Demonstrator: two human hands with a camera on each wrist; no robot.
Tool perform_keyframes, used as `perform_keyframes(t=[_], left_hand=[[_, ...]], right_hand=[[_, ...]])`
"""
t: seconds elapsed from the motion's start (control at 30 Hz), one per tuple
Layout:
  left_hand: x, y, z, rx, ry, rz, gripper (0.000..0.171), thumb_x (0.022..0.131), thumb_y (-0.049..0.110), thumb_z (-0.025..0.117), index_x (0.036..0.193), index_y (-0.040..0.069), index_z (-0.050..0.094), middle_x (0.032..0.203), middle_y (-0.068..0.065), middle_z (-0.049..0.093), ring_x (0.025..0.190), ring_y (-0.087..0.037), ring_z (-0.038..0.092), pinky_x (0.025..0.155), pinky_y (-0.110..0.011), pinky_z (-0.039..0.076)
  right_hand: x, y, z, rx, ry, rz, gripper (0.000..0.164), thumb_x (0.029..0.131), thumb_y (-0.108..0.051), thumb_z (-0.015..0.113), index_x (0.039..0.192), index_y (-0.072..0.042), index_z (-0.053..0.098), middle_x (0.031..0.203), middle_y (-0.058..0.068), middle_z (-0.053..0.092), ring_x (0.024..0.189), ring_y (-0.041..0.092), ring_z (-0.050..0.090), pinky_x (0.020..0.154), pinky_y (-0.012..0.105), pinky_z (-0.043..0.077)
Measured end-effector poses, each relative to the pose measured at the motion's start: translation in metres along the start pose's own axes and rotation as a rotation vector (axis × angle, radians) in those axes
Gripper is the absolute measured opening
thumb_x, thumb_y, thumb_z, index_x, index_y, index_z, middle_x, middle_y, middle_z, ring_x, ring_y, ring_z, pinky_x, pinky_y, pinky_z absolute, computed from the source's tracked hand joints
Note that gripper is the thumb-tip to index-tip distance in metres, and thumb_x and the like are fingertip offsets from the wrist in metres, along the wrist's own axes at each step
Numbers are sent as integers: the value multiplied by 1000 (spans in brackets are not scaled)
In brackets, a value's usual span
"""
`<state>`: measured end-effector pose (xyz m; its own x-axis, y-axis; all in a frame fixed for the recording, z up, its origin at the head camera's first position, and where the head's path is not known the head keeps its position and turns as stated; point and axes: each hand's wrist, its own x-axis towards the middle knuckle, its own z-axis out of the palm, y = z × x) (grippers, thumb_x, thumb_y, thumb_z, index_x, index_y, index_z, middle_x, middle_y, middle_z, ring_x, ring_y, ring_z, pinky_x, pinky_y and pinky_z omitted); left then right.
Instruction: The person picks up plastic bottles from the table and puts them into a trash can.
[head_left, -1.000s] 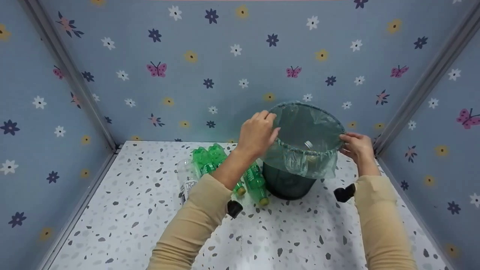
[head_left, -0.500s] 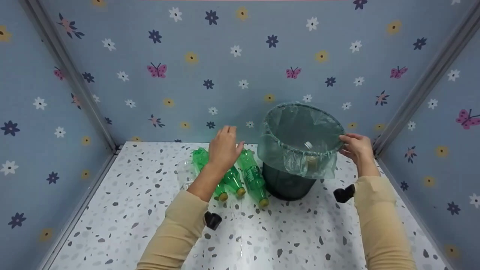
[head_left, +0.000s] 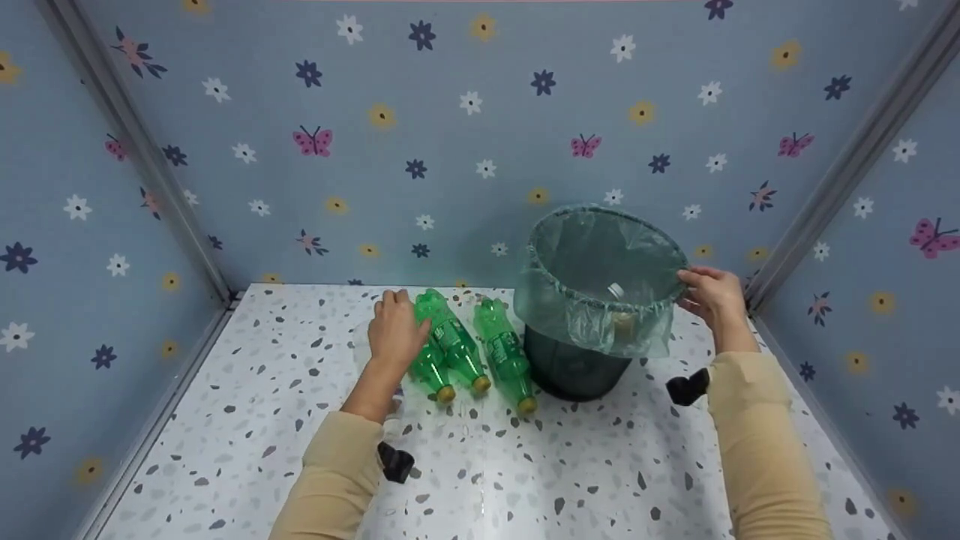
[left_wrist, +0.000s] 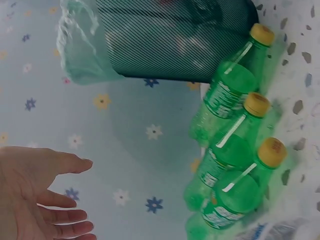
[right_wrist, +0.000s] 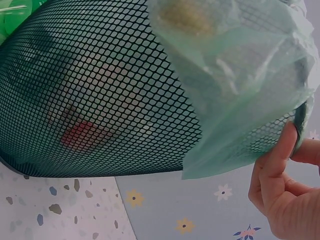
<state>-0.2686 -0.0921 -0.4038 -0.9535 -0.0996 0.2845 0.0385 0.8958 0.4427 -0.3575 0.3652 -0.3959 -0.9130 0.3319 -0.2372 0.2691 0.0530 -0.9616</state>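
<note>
Green plastic liner point(head_left: 592, 322) over round dark mesh bin point(head_left: 576, 371), pinched at three o'clock by right hand point(head_left: 716, 296); three yellow-capped green plastic bottles point(head_left: 454, 341) laid at bin's nine o'clock, left hand point(head_left: 396, 330) nearby, fingers extended.

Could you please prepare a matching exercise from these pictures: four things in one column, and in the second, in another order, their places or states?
1. bare left hand
2. bare right hand
3. three green plastic bottles with yellow caps
4. thin pale-green plastic bag

A. lying on the white speckled surface
B. folded over the rim of the round dark mesh bin
C. holding nothing
D. pinching the bin's rim

Pairs: 1-C, 2-D, 3-A, 4-B
</note>
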Motion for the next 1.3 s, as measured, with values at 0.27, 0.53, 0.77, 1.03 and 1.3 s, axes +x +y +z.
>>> perform_keyframes(t=[0.27, 0.53, 0.77, 1.03, 1.3], left_hand=[[-9, -30, 20, 9, -37, -107, 62, 78, 24, 68, 118, -16, 43, 109, -28, 44, 98, -40, 45, 74, -50, 43], [-18, -55, 40, -51, -110, -234, 62, 79, 24, 65, 118, -18, 40, 109, -31, 42, 102, -43, 43, 73, -52, 43], [-28, -72, 55, -111, -178, -331, 64, 78, 26, 66, 113, -20, 39, 106, -34, 41, 98, -47, 44, 74, -53, 42], [-37, -85, 64, -229, -264, -427, 70, 79, 28, 64, 117, -21, 32, 110, -36, 38, 101, -49, 41, 83, -52, 36], [-45, -93, 68, -268, -263, -432, 63, 80, 26, 61, 112, -21, 36, 104, -36, 43, 96, -46, 47, 81, -51, 39]], right_hand=[[-72, -40, 20, -38, -11, 27, 60, 88, -20, 55, 138, -5, 27, 104, 1, 45, 100, 19, 51, 70, 22, 47], [-76, -41, 20, -45, -23, 12, 60, 89, -21, 53, 139, -4, 25, 110, 4, 43, 111, 25, 45, 61, 18, 47], [-73, -40, 21, -63, 9, 16, 58, 88, -21, 53, 138, -4, 28, 111, 5, 44, 101, 20, 50, 62, 19, 47], [-73, -39, 22, -56, 11, 28, 59, 89, -20, 53, 139, -4, 27, 125, 11, 39, 108, 22, 47, 63, 19, 47], [-73, -39, 22, -57, 17, 32, 59, 88, -20, 53, 139, -5, 27, 134, 14, 34, 111, 23, 46, 63, 19, 47]])
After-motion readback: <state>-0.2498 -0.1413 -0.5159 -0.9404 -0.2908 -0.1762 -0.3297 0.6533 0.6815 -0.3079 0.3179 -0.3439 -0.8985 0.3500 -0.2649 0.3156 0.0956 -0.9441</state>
